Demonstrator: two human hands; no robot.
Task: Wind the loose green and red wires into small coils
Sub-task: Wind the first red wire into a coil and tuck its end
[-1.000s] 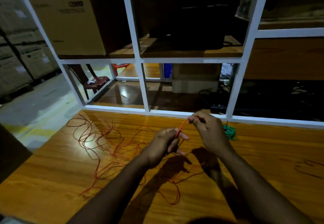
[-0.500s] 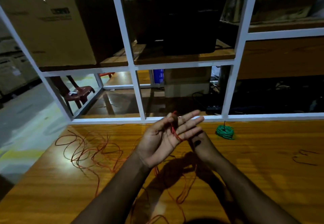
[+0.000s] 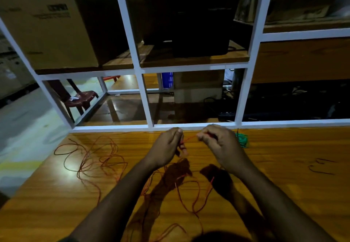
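Dim light falls on an orange-brown wooden table that backs onto a white-framed shelving unit, where a large cardboard box sits in the upper left bay. Lower down, through the frame, a dark red plastic chair stands on the floor beyond.

On the left part of the table the red wire lies in loose tangled loops, and more of it trails across the middle of the table, under the forearms. Above the centre, the left hand is raised with its fingers curled around turns of the red wire. A short taut stretch of that wire runs across to the right hand, which pinches it between curled fingers and thumb.

Just beyond the right hand, near the shelving's bottom rail, the green wire lies on the table as a small coil, partly hidden by the hand. Farther right, a few short dark wire scraps lie on the wood.
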